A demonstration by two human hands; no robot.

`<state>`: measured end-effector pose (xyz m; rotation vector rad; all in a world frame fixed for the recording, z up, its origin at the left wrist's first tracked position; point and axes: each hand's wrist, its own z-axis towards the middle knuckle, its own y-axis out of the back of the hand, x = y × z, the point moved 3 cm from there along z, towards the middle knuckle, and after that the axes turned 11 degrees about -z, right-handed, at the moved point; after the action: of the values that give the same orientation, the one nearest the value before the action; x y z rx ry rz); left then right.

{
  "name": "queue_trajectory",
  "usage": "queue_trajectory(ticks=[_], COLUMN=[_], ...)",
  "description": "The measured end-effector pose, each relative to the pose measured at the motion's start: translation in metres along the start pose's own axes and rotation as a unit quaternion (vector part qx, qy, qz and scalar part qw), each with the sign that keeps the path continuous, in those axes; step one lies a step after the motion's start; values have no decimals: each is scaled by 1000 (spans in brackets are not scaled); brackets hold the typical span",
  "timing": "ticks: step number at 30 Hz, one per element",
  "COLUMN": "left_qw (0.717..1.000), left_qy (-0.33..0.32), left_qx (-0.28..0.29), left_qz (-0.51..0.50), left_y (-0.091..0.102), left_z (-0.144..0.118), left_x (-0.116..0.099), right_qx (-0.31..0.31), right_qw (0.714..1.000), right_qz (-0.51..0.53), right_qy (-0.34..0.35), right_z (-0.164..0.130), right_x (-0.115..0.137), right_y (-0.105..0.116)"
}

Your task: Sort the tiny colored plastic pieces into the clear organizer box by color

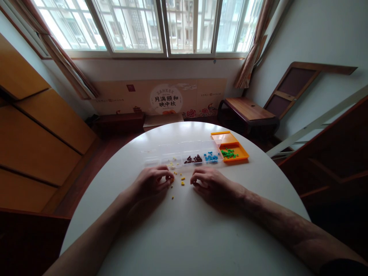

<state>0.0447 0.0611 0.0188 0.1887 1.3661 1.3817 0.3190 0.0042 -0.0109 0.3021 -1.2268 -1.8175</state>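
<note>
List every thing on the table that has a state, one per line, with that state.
Clear compartment box: open, lying flat; yellow, brown and blue pieces sorted by compartment.
Orange tray: open, green pieces inside.
Loose yellow pieces: scattered on the table between the hands.
Left hand: fingers curled at the yellow pieces.
Right hand: resting palm down, fingers curled.

Orange tray (240, 152) with green pieces (229, 153) beyond the hands to the right, blue pieces (211, 157), dark brown pieces (193, 159), white round desk (184, 230)
</note>
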Motion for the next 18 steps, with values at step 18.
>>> queue_trajectory(ticks=[18], left_qw=[999], left_qy=[24], left_qx=[-2], left_qz=[44], left_y=[-1], left_z=[-2], left_x=[5], right_qx=[7], right_qw=[1000], right_qz=[5], right_qy=[-7], right_z=[1], right_x=[1], right_y=[2])
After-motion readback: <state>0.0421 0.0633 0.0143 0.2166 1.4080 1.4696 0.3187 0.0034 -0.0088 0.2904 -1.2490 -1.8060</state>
